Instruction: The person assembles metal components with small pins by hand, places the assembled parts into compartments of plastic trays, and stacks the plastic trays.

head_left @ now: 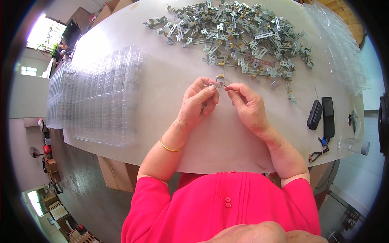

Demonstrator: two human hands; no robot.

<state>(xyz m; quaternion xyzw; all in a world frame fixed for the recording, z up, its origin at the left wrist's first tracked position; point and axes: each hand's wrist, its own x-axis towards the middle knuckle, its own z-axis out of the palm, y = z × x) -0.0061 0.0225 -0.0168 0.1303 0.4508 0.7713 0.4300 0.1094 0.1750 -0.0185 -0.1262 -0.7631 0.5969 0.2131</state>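
Observation:
My left hand, with a thin gold bangle on its wrist, is closed on a small metal bracket assembly. The assembly shows silver plates, a brass-coloured piece and a long thin strip pointing away from me. At its right side my right hand pinches with thumb and forefinger at a tiny dark piece, too small to name. Just beyond both hands spreads a big heap of similar silver and brass metal fittings, some straying towards me on its right.
Stacked clear plastic trays fill the table's left side. More clear plastic trays lie at the far right. Near my right arm are a black phone, a black case, a dark strap and a clear cup.

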